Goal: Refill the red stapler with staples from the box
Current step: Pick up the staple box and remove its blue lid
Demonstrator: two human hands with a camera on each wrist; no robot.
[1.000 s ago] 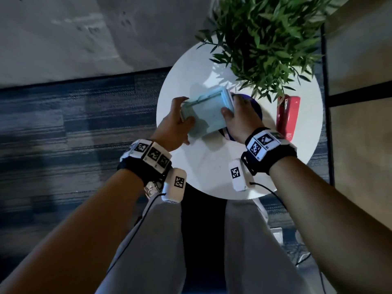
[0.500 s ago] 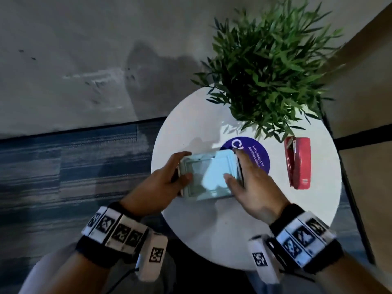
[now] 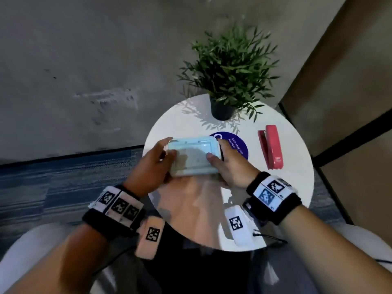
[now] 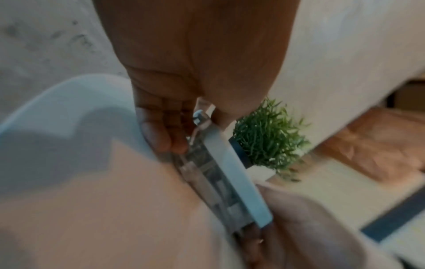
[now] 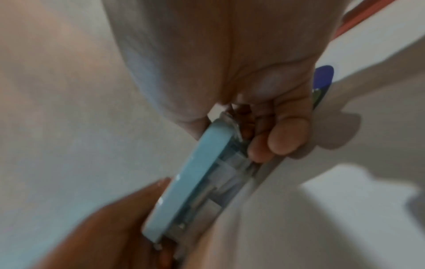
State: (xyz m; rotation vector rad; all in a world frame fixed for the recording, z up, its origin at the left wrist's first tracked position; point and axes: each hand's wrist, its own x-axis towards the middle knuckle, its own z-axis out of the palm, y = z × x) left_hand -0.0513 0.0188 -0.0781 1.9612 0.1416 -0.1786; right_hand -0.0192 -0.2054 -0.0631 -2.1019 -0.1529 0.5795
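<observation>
Two hands are closed on one pale blue box (image 3: 194,157), held just above the white round table (image 3: 297,187): the left hand (image 3: 151,166) grips its left end, thumb on the lid, and the right hand (image 3: 229,168) grips its right end, fingers curled beneath. In the wrist views a clear lower tray is seen under the blue lid, contents blurred. The red stapler (image 3: 271,149) lies untouched at the table's right side, well apart from the box, near a potted plant (image 3: 229,71) and a purple sticker (image 3: 239,145). The step in hand is judged to be opening the box. Next, the lid must be prised off and a staple strip taken out.
</observation>
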